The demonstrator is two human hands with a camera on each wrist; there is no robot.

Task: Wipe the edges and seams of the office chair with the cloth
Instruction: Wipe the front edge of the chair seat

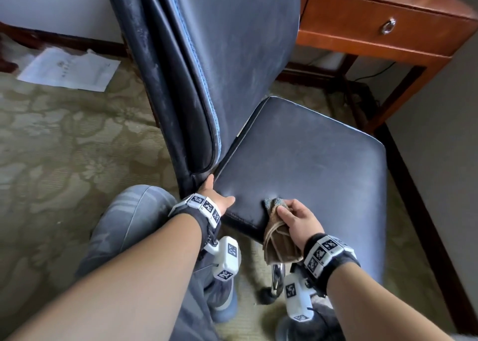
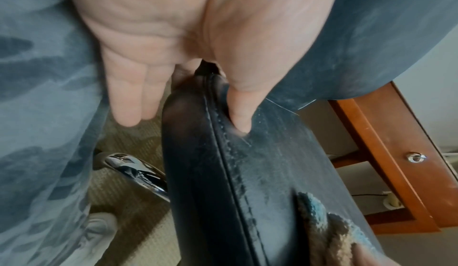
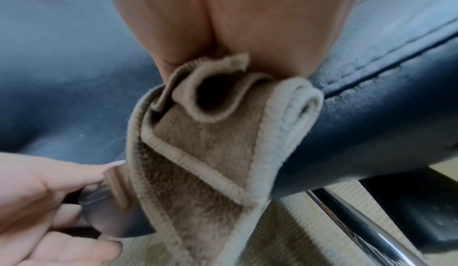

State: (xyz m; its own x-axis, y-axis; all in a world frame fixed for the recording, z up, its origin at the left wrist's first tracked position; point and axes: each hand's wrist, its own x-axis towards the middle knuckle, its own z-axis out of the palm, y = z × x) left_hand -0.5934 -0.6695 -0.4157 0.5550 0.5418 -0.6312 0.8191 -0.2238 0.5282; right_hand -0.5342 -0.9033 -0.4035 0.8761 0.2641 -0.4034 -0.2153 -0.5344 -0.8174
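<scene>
Right wrist: folded plush cloth [image 3: 198, 152] against smooth, likely leather seat [image 3: 384, 113].

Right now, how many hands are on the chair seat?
2. The left hand holds the chair seat at its corner beside the backrest; the right hand presses the cloth onto its near edge.

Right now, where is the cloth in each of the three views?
Head: cloth low centre, draped over the seat edge under the right hand.
Left wrist: cloth bottom right, on the seat.
Right wrist: cloth centre, hanging folded from the right hand.
Shared landmark: the stitched seam along the seat edge.
</scene>
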